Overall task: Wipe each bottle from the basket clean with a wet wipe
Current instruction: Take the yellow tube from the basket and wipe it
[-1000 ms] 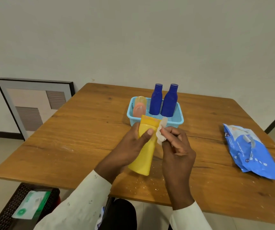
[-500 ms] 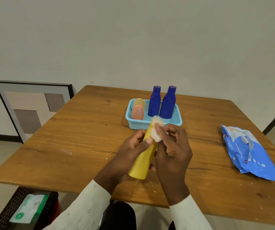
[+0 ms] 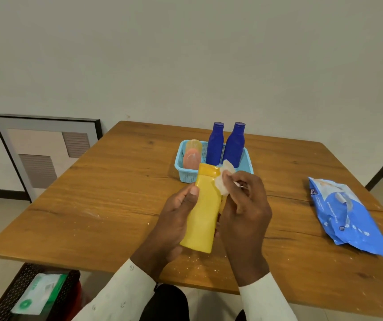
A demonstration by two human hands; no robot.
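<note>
My left hand [image 3: 174, 218] grips a yellow bottle [image 3: 203, 212] above the table, cap end pointing away from me. My right hand [image 3: 243, 205] pinches a crumpled white wet wipe [image 3: 224, 179] against the bottle's upper right side, near the darker yellow cap. Behind them a light blue basket [image 3: 186, 173] holds two upright dark blue bottles [image 3: 214, 143] [image 3: 234, 144] and a pink and orange bottle [image 3: 191, 156] at its left end.
A blue pack of wet wipes [image 3: 348, 214] lies on the right of the wooden table [image 3: 107, 205]. A framed picture [image 3: 40, 154] leans on the wall at left. A black mesh bin [image 3: 12, 295] with a green and white pack stands on the floor, lower left.
The yellow bottle turned in my left hand, edge-on half a second ago, broad face toward me now. My right hand slid the wipe from the bottle's top to its upper right side.
</note>
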